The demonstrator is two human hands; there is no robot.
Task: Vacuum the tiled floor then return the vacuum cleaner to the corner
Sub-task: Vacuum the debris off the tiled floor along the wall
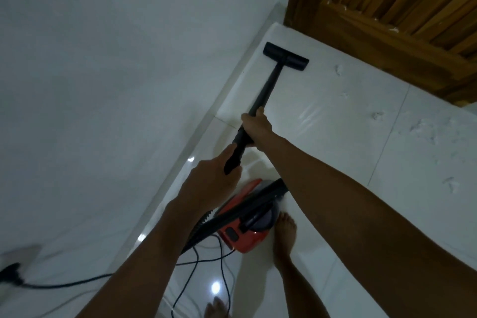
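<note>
A black vacuum wand (269, 85) runs from my hands to a flat black floor head (285, 55) lying on the white tiled floor (335, 152) near the corner by the wall. My right hand (256, 128) grips the wand higher up. My left hand (211, 183) grips the wand's lower end, nearer to me. The red and black vacuum cleaner body (247, 219) sits on the tiles under my forearms, beside my bare foot (285, 232).
A white wall (103, 85) runs along the left. A wooden door (402, 13) closes the far right. White debris (423, 134) is scattered on the tiles at right. A black power cord (201, 263) loops on the floor to a plug (10, 272) at lower left.
</note>
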